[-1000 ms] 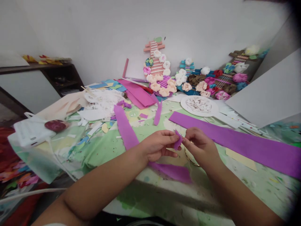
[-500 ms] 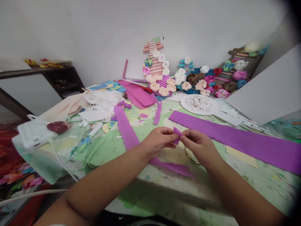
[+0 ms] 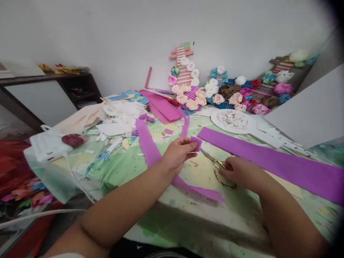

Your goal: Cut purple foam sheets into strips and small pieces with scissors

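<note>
My left hand (image 3: 179, 152) pinches a small folded piece of purple crepe paper (image 3: 196, 143) between thumb and fingers. To its right, my right hand (image 3: 242, 173) has its fingers closed at the handle of a pair of gold-handled scissors (image 3: 225, 182). The scissors lie low over the table, their blades pointing toward the paper piece. A curved purple crepe strip (image 3: 147, 141) lies under my left forearm, with its other end (image 3: 204, 192) showing near the table's front edge. Beyond my right hand stretches a wide purple crepe band (image 3: 258, 152).
Finished paper-flower crafts (image 3: 185, 79) lean on the wall at the back. A white round-headed board (image 3: 233, 121) lies behind the purple band. On the left are white shredded strips (image 3: 120, 113), paper scraps and a white charger (image 3: 49, 147) with cables. A white panel (image 3: 306, 107) stands at right.
My right hand has let go of the purple piece and moved right and down to the scissors, which now show. My left hand still holds the piece. The view has shifted slightly.
</note>
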`<state>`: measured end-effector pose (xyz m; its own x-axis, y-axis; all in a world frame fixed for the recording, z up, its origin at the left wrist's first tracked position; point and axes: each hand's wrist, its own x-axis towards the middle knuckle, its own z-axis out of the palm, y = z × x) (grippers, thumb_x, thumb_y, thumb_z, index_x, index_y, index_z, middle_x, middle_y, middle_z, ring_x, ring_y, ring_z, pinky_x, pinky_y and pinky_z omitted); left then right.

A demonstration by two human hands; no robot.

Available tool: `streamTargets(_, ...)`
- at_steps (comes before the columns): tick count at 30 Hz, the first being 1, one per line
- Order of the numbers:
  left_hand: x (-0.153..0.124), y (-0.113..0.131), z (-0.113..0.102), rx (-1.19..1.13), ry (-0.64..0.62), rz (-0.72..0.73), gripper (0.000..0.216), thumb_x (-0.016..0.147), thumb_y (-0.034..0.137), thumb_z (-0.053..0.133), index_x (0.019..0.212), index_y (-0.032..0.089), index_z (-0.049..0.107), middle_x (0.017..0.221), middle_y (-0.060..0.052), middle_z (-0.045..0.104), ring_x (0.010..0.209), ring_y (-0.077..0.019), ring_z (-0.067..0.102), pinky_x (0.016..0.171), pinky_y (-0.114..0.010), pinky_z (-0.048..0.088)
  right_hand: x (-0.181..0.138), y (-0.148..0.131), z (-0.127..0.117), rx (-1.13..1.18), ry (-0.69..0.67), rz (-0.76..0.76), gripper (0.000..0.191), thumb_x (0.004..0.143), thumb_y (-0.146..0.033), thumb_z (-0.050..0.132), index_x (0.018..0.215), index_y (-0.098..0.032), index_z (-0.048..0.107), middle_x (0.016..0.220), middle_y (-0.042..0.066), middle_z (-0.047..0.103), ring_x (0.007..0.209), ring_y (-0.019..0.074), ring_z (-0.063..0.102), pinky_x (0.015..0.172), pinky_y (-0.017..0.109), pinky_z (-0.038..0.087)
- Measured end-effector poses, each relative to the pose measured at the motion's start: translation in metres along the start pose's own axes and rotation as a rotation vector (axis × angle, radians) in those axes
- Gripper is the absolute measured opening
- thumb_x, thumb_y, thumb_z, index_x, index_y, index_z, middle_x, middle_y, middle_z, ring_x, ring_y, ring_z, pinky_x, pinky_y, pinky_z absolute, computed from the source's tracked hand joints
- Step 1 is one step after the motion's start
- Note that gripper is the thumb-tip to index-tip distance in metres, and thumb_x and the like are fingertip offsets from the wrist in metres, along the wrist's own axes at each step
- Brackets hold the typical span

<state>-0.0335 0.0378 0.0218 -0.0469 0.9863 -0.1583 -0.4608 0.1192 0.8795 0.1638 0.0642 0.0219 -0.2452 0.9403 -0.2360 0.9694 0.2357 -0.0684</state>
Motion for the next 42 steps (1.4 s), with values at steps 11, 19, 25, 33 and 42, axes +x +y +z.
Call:
streamTargets(11,0.002,0.001,-0.001,-0.157,0.109,0.032,0.012,0.066,0.014,0.063,0.073,0.014,0.053,0.059,0.001,0.057,0.055,-0.0064,0.056,0.060,-0.021,0.046,-0.001,-0.013,0.002,0.341,0.162,-0.062,0.025,0.070,-0.045,0.045,0.070,-0.020,0.047,0.060,0.000,0.055,0.050,0.0127,0.048,0.045,0.024,0.030)
streamTargets(19,0.004,-0.002,0.000,-0.261,0.070,0.126,0.018,0.061,0.007,0.064,0.073,0.013,0.052,0.065,0.002,0.057,0.064,-0.0063,0.057,0.069,-0.021,0.047,-0.011,-0.029,0.004,0.479,0.234,-0.208,0.035,0.071,-0.050,0.044,0.086,-0.018,0.047,0.076,0.004,0.055,0.065,0.0176,0.050,0.055,0.028,0.036)
streamTargets(25,0.005,-0.006,0.003,-0.311,0.107,0.100,0.014,0.062,0.006,0.063,0.071,0.012,0.055,0.067,0.001,0.058,0.064,-0.0056,0.056,0.073,-0.022,0.047,-0.018,-0.047,0.007,0.440,0.220,-0.320,0.028,0.070,-0.041,0.050,0.085,-0.017,0.047,0.076,0.005,0.053,0.064,0.0172,0.048,0.056,0.029,0.034)
streamTargets(33,0.002,-0.015,0.008,-0.270,0.068,0.120,0.015,0.060,0.011,0.065,0.073,0.014,0.059,0.070,0.001,0.061,0.069,-0.0085,0.057,0.077,-0.027,0.045,-0.015,-0.055,0.012,0.447,0.246,-0.332,0.025,0.070,-0.039,0.052,0.079,-0.017,0.045,0.073,0.004,0.052,0.062,0.0156,0.046,0.054,0.028,0.033)
streamTargets(42,-0.003,-0.015,0.014,-0.288,-0.006,0.118,0.014,0.061,0.010,0.064,0.074,0.013,0.060,0.072,0.000,0.063,0.074,-0.0110,0.059,0.082,-0.030,0.044,-0.012,-0.055,0.015,0.479,0.267,-0.331,0.023,0.071,-0.037,0.050,0.083,-0.017,0.045,0.076,0.005,0.054,0.065,0.0174,0.048,0.057,0.029,0.035)
